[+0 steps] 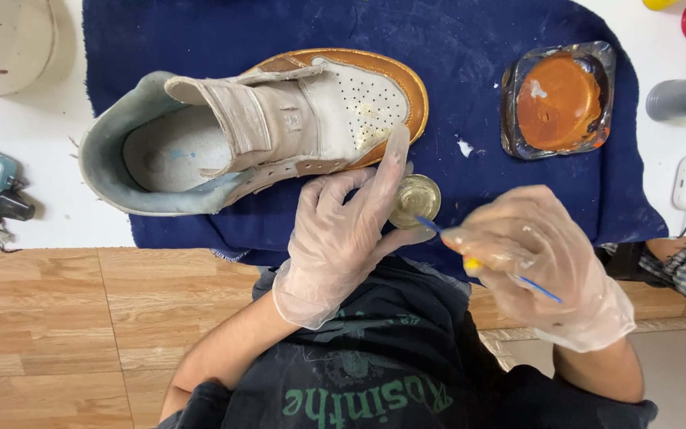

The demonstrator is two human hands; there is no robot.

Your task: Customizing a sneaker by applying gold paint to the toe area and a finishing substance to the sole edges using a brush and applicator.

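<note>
Jar (415, 200) small, round, gold-lidded; left hand (343, 238) grips it | right hand (537, 258) pinches blue brush (518, 276)

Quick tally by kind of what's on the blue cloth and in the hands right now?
Sneaker: 1
Glass dish of orange paint: 1
Small round jar, in left hand: 1
Blue-handled brush, in right hand: 1
Total: 4

clear gloves both grips, dark tee w/ green print

Shoe (279, 127) lies on cloth (478, 48), dish (561, 99) to its right.
</note>
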